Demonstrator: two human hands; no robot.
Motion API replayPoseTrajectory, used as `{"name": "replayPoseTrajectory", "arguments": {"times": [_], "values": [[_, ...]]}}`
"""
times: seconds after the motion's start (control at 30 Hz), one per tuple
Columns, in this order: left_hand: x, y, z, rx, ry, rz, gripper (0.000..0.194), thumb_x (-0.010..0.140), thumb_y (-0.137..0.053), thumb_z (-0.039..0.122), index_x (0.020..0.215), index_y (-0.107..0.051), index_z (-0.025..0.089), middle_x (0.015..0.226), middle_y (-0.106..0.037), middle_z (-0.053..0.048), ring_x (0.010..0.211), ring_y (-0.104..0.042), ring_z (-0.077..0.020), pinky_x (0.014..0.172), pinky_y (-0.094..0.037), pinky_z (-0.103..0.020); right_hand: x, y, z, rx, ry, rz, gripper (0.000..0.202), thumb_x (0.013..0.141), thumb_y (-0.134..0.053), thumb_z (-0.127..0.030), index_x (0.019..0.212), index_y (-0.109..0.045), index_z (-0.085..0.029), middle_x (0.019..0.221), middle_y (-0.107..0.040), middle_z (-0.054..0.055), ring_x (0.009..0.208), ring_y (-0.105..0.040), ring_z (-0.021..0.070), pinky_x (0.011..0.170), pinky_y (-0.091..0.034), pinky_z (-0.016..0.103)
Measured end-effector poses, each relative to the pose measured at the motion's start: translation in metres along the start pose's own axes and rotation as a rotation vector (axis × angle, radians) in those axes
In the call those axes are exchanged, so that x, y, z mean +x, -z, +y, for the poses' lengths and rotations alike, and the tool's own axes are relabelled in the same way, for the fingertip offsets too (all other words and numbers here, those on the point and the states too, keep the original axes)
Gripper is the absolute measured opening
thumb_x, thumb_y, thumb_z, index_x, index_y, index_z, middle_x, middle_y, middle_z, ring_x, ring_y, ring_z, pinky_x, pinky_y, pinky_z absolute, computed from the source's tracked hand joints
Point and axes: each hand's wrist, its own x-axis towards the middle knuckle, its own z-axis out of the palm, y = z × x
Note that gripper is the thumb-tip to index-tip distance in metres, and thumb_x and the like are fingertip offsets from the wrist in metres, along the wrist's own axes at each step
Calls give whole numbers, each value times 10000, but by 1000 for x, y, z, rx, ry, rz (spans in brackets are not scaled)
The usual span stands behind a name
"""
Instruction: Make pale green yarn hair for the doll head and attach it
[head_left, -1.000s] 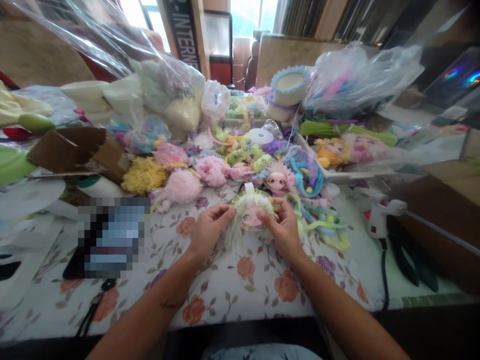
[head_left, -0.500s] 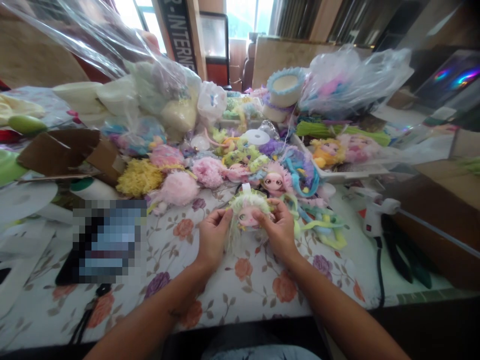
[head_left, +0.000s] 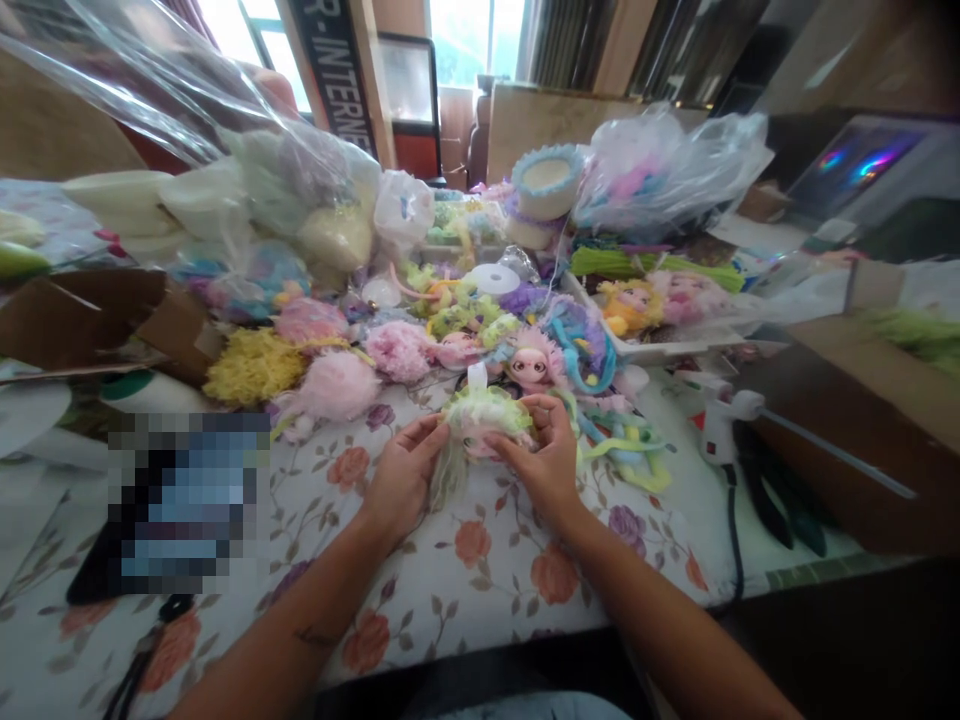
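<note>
Between both hands is a doll head with pale green-white hair, a frilly yellow-green trim and a white tab on top. My left hand pinches its hair at the left side, where long pale strands hang down. My right hand grips the right side, thumb across the face and fingers behind. The face is tipped downward and partly covered by the thumb. Just beyond lies another doll head with pink hair. Blue and yellow-green ribbons lie right of my right hand.
A phone with a blurred screen lies left on the floral cloth. Pink and yellow fluffy pompoms stand behind it. At right are a glue gun, dark-handled pliers and a cardboard box. Plastic bags crowd the back.
The doll head has tipped forward, so more of its hair top and less of its face shows. Both hands still hold it. The whole view has shifted slightly.
</note>
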Motion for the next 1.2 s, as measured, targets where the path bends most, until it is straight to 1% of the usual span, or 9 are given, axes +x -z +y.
{"name": "replayPoseTrajectory", "arguments": {"times": [0.17,0.27,0.4,0.5,0.7,0.83,0.93,1.07,1.2], "values": [[2,0,0,-25,-14,-11,376,579,-876,279,877,-690,144,827,-746,-46,794,-707,-184,749,-555,-275,-4,1,1,-80,107,-16,432,650,-843,-318,968,-556,-268,959,-657,14,877,-651,206,800,-533,353],[2,2,1,-31,-6,-18,363,613,-858,255,919,-700,141,872,-747,-52,845,-701,-172,788,-541,-248,-3,1,-2,-55,87,7,435,629,-851,-323,939,-552,-262,948,-655,13,865,-647,204,786,-535,348],[2,2,2,-66,-11,12,298,648,-836,253,908,-723,161,855,-748,-27,775,-687,-128,734,-532,-208,5,4,-4,79,-87,40,452,605,-855,-353,905,-534,-248,833,-627,-17,761,-625,176,662,-529,296],[1,2,4,-74,-66,11,232,668,-817,309,830,-744,161,841,-752,-37,761,-682,-138,715,-535,-223,11,7,-1,245,-267,18,474,604,-854,-374,933,-540,-241,800,-640,-26,667,-608,154,567,-501,265],[-3,4,4,-31,-166,-2,229,708,-784,366,834,-760,176,906,-755,-57,868,-681,-167,791,-530,-252,13,5,2,400,-413,-76,517,627,-819,-441,1008,-533,-239,826,-691,-9,660,-668,191,602,-540,320],[-7,6,4,84,-188,-24,243,733,-765,373,896,-754,193,932,-738,-40,875,-661,-143,795,-511,-226,12,3,1,476,-465,-125,507,632,-824,-402,1022,-540,-245,846,-711,-4,702,-693,207,655,-560,342],[-7,7,4,225,-246,2,227,740,-757,355,895,-738,190,862,-720,-23,766,-631,-120,710,-490,-209,11,3,1,430,-427,-70,522,615,-845,-362,1025,-543,-245,815,-698,-19,646,-665,167,605,-546,295],[-6,8,6,393,-349,20,164,761,-731,323,841,-719,181,795,-703,-16,733,-611,-126,680,-471,-210,8,3,1,259,-274,-11,542,587,-872,-329,1016,-552,-244,695,-644,-59,565,-602,119,511,-495,224],[-8,7,6,443,-312,-28,170,760,-722,329,813,-718,169,774,-701,-26,712,-615,-141,666,-476,-226,5,3,-3,183,-196,16,542,578,-877,-330,1002,-550,-245,737,-672,-34,607,-630,146,503,-518,242]]}}
